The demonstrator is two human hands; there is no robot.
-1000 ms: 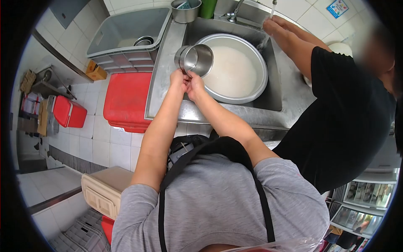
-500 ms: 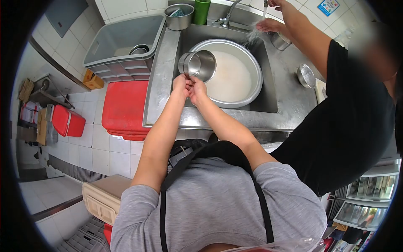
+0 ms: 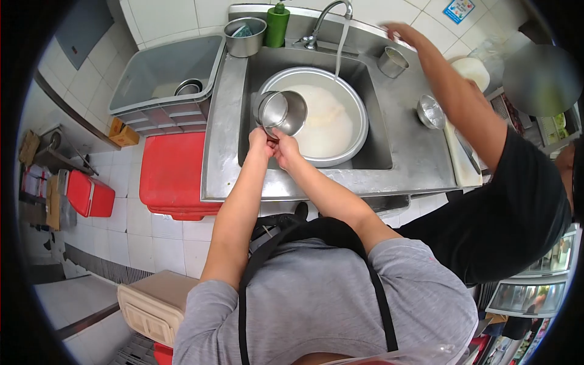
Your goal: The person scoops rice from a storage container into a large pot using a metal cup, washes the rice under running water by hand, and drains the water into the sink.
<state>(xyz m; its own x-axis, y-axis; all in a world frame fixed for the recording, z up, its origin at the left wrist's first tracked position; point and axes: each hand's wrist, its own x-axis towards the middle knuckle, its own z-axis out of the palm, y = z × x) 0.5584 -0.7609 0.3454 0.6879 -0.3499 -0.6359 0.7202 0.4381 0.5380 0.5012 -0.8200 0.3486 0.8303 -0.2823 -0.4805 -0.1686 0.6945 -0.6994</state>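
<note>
"While the water stream (image 3: pixel 342 52) splashed over a co-worker (image 3: pixel 523 188) half a second ago, what is catalogued now?"

"Bench (image 3: pixel 420 164), steel, one; a steel margin runs along its front edge, widening right of the sink (image 3: pixel 380 146). Grey bin (image 3: pixel 164 118), one, left of the bench, with one pan (image 3: pixel 188 87) inside. Basin (image 3: pixel 364 121), one, in the sink, pale contents; the stream now comes down at its back rim, the co-worker's arm away from it."

"Smaller vessels?"

"Steel pot (image 3: pixel 295 112), one, held over the basin's left rim as before, a wide gap between it and the right rim. Corner pot (image 3: pixel 246 45), one, back left; green bottle (image 3: pixel 277 27), one, just beside it. Right of the sink: one bowl (image 3: pixel 431 112), one cup (image 3: pixel 393 62)."

"Hands?"

"Left hand (image 3: pixel 260 142), right hand (image 3: pixel 285 149): close together, fingers of both curled closed on the steel pot's near side. Whether they grip a handle, I cannot tell."
</note>
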